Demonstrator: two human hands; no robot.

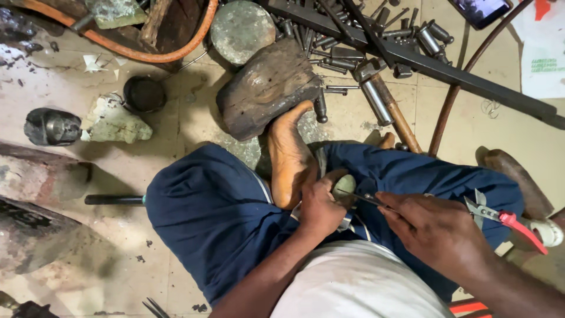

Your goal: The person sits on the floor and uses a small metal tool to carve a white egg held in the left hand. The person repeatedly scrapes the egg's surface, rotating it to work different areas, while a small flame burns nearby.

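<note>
While the person sits cross-legged on the floor (194, 123), both hands work over the lap, just beside the bare foot (288, 156). The left hand (321, 206) is closed around a small pale rounded piece (344, 187), fingers wrapped over its lower part so that only the top shows. The right hand (435, 227) is pinched together on a thin metal tool (362, 197), whose tip meets the pale piece at its near edge. The tool's full length is hidden inside the hand.

The pale piece appears hard and compact, probably light, with a smooth curved face that may slip; judged from its shape, a full wrap of the fingers with the foot or thigh as a brace gives the firmest hold. The thin tool looks stiff but slender, so it is best held close to its tip to limit flex.

A pair of snips with red handles (506, 221) lies on the blue trousers (218, 218) at the right knee, apart from both hands. A worn wooden block (265, 88) stands on the floor touching the toes. Beyond it lie a heap of steel punches (335, 41), a hammer (388, 106), a dark metal bar (447, 65), a round stone (241, 26) and an orange hose (147, 56). A small dark bowl (144, 94) sits well to the left.
</note>
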